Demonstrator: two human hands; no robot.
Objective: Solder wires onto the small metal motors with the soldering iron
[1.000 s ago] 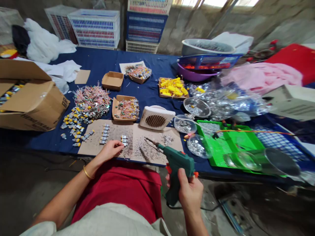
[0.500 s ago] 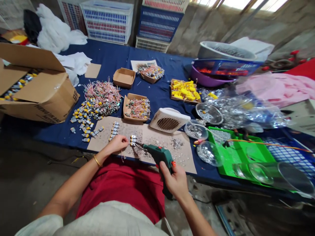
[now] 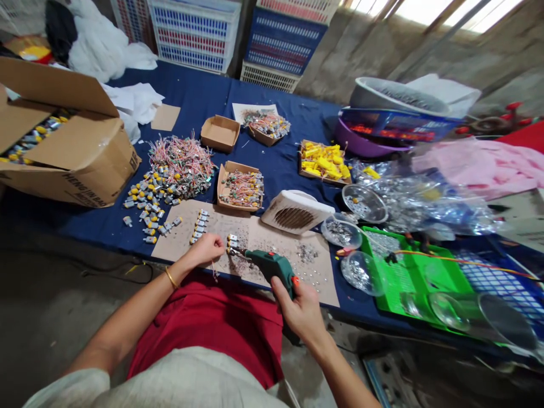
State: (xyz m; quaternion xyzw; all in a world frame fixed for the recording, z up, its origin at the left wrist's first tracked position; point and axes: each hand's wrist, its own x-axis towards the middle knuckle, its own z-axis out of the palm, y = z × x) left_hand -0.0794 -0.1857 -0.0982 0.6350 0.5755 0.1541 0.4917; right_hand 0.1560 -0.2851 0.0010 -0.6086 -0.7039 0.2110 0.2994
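Observation:
My right hand is wrapped round the handle of a green electric screwdriver. Its tip points left and meets the lowest of a short column of small motors on the cardboard sheet. Just left of these motors, my left hand is closed, its fingertips pinched together; a thin wired piece hangs below it over the table edge. Behind my left hand stands another column of yellow-ended motors. Small dark and shiny bits lie scattered over the cardboard.
Loose motors and a wire heap lie left, beside a big carton. A white vented box stands behind the screwdriver. Bowls of metal parts and a green tray are at the right.
The whole view has shifted slightly. The screwdriver is now more level, its tip still at the lowest motor of the short column. My left hand remains beside the motors.

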